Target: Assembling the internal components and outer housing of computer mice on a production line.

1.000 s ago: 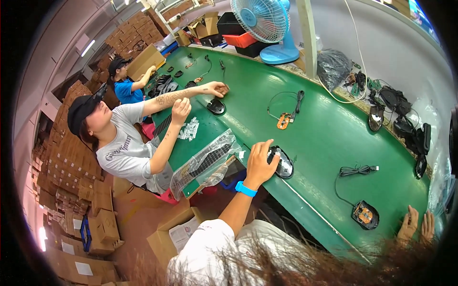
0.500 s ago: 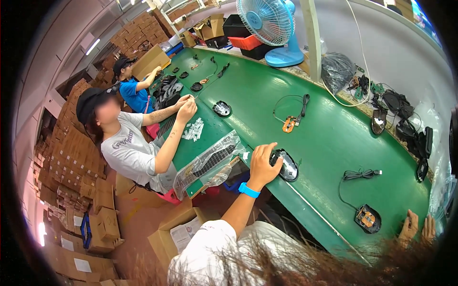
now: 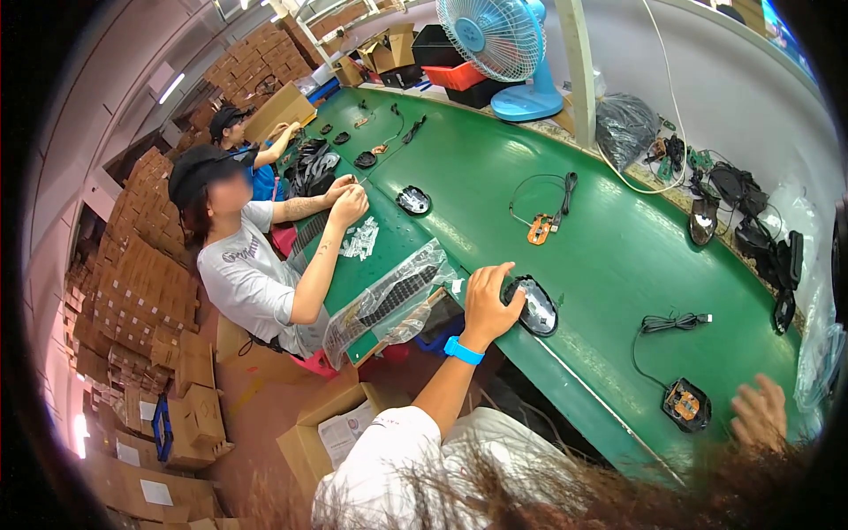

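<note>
My left hand (image 3: 488,307), with a blue wristband, rests at the near edge of the green table, its fingers and thumb curled over the end of a black mouse shell (image 3: 540,311). That shell has a shiny pale surface. At the lower right my right hand (image 3: 760,412) is slightly blurred, fingers spread and nothing visible in it; hair hides its arm. Left of it lies an open mouse base (image 3: 684,406) with an orange-brown board inside and a black cable (image 3: 669,323). Farther off are a loose orange circuit board (image 3: 539,230) with its cable and another mouse shell (image 3: 412,200).
Plastic-wrapped keyboards (image 3: 397,300) and white slips (image 3: 359,239) lie left of my hand. A co-worker (image 3: 243,265) in grey sits there, hands raised over the table; another sits beyond. A blue fan (image 3: 526,102), bagged parts (image 3: 625,132) and black mice (image 3: 704,221) line the far side.
My right hand has lifted and shifted slightly left toward the mouse base, its fingers spreading. My left hand stays on the shell. The view has shifted slightly; the nearer co-worker leans a little rightward.
</note>
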The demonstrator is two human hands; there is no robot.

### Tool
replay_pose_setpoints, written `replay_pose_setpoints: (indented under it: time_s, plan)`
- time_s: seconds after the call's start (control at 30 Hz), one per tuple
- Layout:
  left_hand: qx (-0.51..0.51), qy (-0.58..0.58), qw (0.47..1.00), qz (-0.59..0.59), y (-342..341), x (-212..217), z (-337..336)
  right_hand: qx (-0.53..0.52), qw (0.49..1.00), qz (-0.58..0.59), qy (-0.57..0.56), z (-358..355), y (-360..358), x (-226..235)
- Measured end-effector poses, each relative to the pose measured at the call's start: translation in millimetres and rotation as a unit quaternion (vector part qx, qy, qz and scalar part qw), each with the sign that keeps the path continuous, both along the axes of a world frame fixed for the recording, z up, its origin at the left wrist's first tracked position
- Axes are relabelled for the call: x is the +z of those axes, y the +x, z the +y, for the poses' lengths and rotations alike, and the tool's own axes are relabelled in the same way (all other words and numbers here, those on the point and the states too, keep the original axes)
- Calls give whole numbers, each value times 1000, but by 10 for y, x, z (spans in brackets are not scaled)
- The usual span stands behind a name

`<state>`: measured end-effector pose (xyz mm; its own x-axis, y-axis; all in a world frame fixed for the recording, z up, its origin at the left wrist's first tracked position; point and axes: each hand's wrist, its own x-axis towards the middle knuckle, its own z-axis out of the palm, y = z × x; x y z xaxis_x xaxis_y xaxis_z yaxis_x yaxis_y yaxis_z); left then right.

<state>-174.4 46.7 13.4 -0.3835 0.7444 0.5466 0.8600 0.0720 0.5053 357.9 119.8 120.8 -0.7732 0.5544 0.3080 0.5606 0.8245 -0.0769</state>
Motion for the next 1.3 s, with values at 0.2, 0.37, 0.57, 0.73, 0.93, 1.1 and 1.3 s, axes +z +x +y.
replay_pose_setpoints:
  time_s: [0.2,0.37,0.57,0.73,0.93,1.1,1.3]
  plan:
    - [16,15,1000,7,-26,37,-56,190,972,-139,16,-368,-70,-398]
    - [8,8,1000,-2,3,3,-32,162,975,35,-148,-61,58,-794]
    - [-4,12,1000,-1,-14,2,-47,51,858,350,-372,91,458,-693]
    - [-13,21,1000,5,-9,25,-52,-26,793,440,-421,184,484,-364]
    - [-40,16,999,-2,20,70,-55,-150,809,429,-373,205,142,-125]
    - [-56,39,998,11,-22,-37,-42,-278,812,412,-307,60,190,-40]
    - [-17,39,999,8,-32,19,-58,-423,793,362,-249,-122,262,-255]
